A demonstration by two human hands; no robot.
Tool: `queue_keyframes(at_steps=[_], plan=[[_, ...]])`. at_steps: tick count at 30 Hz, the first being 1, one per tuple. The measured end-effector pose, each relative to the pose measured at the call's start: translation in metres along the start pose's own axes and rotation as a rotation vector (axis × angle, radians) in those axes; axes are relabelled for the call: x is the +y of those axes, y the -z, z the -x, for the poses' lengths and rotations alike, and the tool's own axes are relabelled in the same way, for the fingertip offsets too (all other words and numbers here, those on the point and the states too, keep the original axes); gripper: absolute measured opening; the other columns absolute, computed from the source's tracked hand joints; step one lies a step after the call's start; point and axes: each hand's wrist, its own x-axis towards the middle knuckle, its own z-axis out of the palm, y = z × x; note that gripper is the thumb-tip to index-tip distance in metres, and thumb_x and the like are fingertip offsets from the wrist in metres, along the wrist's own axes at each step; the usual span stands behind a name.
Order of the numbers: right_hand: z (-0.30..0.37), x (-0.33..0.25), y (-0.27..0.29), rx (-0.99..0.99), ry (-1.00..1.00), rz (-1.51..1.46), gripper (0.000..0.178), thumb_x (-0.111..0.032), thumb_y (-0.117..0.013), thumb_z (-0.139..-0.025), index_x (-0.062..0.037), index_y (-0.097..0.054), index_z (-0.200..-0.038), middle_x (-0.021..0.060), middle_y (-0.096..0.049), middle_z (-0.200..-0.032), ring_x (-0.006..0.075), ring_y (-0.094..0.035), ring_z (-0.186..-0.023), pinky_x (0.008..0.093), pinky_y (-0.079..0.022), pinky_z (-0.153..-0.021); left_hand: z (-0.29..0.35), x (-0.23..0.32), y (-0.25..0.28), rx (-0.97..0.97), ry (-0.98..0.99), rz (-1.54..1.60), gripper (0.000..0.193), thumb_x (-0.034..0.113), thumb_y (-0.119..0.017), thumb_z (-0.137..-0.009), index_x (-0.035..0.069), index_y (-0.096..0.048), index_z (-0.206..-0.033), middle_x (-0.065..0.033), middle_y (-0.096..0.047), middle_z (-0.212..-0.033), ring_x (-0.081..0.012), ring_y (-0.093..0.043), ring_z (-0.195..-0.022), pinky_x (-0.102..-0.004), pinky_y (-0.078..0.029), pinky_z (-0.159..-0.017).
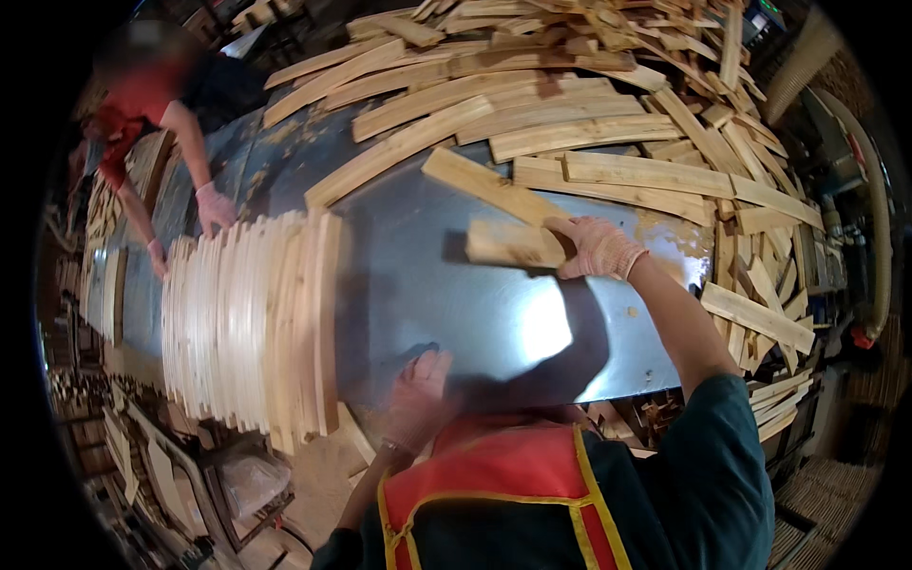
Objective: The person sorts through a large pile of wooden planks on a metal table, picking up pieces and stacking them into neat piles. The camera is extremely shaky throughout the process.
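Note:
My right hand (602, 249), in a pale pink work glove, is closed on the right end of a short wooden board (513, 243) over the metal tabletop (427, 304). A longer wooden board (489, 186) slants just behind it, its right end close to my fingers; whether I touch that one too is unclear. Near the table's front edge, my gloved left hand (421, 394) has its fingers stretched out and holds nothing. To its left stands a tight row of boards on edge (247, 318), the nearest one (328, 313) facing my side.
Loose boards (532, 104) are heaped across the back, and more lie piled at the right (760, 313). At the far left, another person's gloved hands (216, 207) touch the row of boards. A ribbed hose (807, 66) hangs at the upper right.

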Motion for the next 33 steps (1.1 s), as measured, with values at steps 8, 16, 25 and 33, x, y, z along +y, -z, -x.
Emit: queue_keyframes(at_steps=[8, 16, 25, 33], plan=[[-0.069, -0.138, -0.079, 0.188, 0.23, -1.997, 0.046, -0.035, -0.075, -0.094, 0.0004, -0.067, -0.122, 0.0152, -0.072, -0.114, 0.0277, -0.07, -0.105, 0.0435, -0.057, -0.101, -0.011, -0.015, 0.018, -0.089, 0.19, 0.796, 0.112, 0.041, -0.081, -0.084, 0.004, -0.02, -0.17, -0.0298, -0.046, -0.159, -0.0458, -0.049, -0.145, -0.0452, -0.041, -0.12], [-0.109, -0.124, -0.167, 0.397, -0.055, -1.041, 0.077, -0.045, -0.076, -0.091, 0.0014, -0.058, -0.149, 0.0207, -0.069, -0.141, 0.0313, -0.064, -0.132, 0.0378, -0.047, -0.115, -0.002, -0.084, 0.003, -0.015, 0.355, 0.666, 0.092, 0.03, -0.082, -0.085, 0.002, -0.04, -0.161, -0.0239, -0.068, -0.133, -0.0315, -0.07, -0.119, -0.0385, -0.056, -0.101], [-0.101, 0.036, -0.076, 0.475, -0.36, 0.125, 0.083, -0.046, -0.079, -0.083, -0.0087, -0.05, -0.152, 0.0275, -0.055, -0.149, 0.0445, -0.055, -0.136, 0.0516, -0.047, -0.114, 0.007, -0.11, 0.034, -0.138, 0.339, 2.003, 0.046, 0.008, -0.068, -0.096, 0.001, -0.064, -0.142, -0.0068, -0.075, -0.116, -0.0177, -0.072, -0.101, -0.0329, -0.06, -0.089], [-0.081, -0.008, -0.099, 0.092, -0.073, -1.14, 0.076, -0.048, -0.076, -0.092, 0.0023, -0.056, -0.146, 0.0125, -0.07, -0.105, 0.0249, -0.069, -0.1, 0.0383, -0.059, -0.091, 0.032, -0.105, 0.033, 0.351, 0.423, 0.661, 0.06, 0.02, -0.072, -0.093, 0.002, -0.058, -0.148, -0.0099, -0.071, -0.12, -0.0298, -0.069, -0.113, -0.0414, -0.054, -0.102]])
